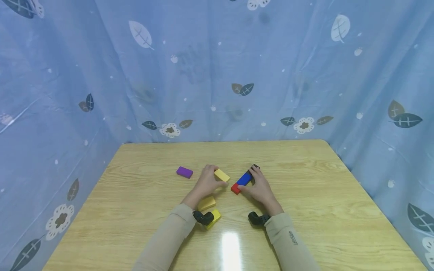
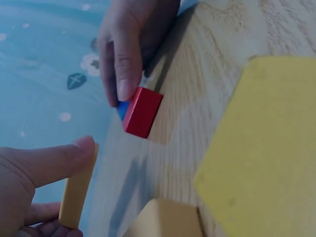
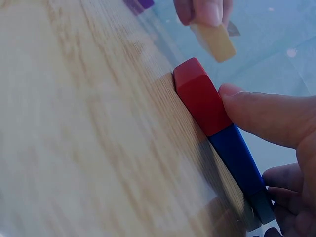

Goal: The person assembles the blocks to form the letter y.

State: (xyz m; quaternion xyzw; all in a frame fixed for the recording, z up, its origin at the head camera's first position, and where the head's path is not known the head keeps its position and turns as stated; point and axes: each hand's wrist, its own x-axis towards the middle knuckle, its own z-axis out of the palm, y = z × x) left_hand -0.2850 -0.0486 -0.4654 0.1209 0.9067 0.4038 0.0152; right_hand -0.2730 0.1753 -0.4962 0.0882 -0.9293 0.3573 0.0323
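Observation:
My left hand [image 1: 206, 183] pinches a light yellow block [image 1: 222, 175] between thumb and fingers; the left wrist view shows that block [image 2: 80, 190] edge-on. Close to its right, a red block [image 1: 235, 188], a blue block [image 1: 245, 178] and a black block [image 1: 256, 166] lie end to end in a slanting row on the table. My right hand [image 1: 260, 187] grips this row, its thumb against the red block [image 3: 202, 101] and its fingers at the dark far end. The fingers partly cover the black block.
Two more yellow blocks, one paler [image 1: 207, 203] and one brighter [image 1: 215, 217], lie by the left wrist, partly hidden by the arm and its camera. A purple block [image 1: 184, 172] lies left of the left hand. Behind the wooden table [image 1: 305, 180] hangs a blue curtain [image 1: 210, 75].

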